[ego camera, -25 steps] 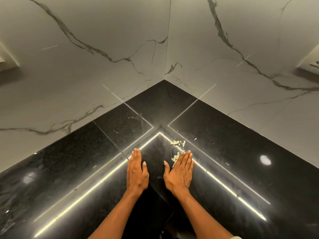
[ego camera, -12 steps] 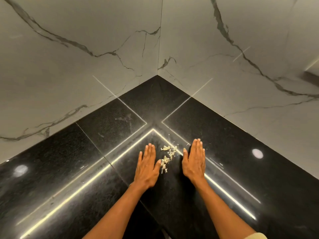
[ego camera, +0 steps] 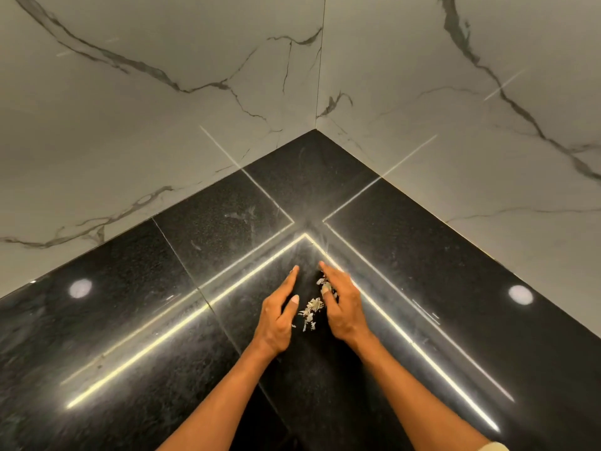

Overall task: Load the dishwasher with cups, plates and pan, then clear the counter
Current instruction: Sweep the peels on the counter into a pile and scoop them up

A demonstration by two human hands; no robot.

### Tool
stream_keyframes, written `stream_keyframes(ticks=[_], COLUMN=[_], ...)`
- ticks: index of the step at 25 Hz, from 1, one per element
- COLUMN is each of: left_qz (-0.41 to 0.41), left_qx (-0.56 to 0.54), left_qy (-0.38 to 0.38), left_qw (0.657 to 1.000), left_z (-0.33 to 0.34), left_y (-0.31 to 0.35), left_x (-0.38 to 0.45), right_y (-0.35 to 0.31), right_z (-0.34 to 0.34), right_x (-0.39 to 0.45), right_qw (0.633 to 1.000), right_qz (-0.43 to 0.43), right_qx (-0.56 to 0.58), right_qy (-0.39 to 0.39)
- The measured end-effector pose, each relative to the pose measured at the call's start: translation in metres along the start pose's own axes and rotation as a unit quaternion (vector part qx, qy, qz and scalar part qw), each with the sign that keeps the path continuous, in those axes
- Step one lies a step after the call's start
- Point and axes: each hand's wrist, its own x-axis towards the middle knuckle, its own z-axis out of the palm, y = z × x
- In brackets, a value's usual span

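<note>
Cupping toward each other in the head view, the left hand (ego camera: pixel 279 320) and the right hand (ego camera: pixel 341 307) stand on edge on the black tabletop (ego camera: pixel 130 320), fingers nearly straight and holding nothing, with the little heap of pale scraps (ego camera: pixel 310 312) caught between them. Half a second ago both palms lay flat and apart, the crumbs loose in the gap; a second ago the right one covered part of them. Now the palms have turned inward and closed the gap, so the scraps are being herded into one pile. I'd judge this to be the counter-clearing end of the task, with no cups, plates or pan anywhere in sight. The heap runs as a narrow streak, its long axis from near the wrists up toward the fingertips, pointing at the corner where the two marble walls (ego camera: pixel 162 125) meet. A few flecks sit at the streak's near end, just beside the left palm.
</note>
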Motion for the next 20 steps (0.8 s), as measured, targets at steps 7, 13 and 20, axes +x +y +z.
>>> stream_keyframes(ticks=[7, 13, 20], left_qz=[-0.052, -0.044, -0.033], left_qx=[0.142, 0.178, 0.129], left_qy=[-0.048, -0.035, 0.027], left_qw=[0.987, 0.982, 0.991], left_z=[0.001, 0.013, 0.024], left_y=[0.002, -0.011, -0.007], left_x=[0.041, 0.037, -0.017], right_y=[0.025, 0.019, 0.000], right_z=[-0.015, 0.015, 0.025], right_x=[0.066, 0.024, -0.038], right_qw=[0.993, 0.988, 0.994], right_qz=[0.030, -0.048, -0.042], right_qx=[-0.106, -0.129, -0.084], right_qy=[-0.037, -0.065, -0.059])
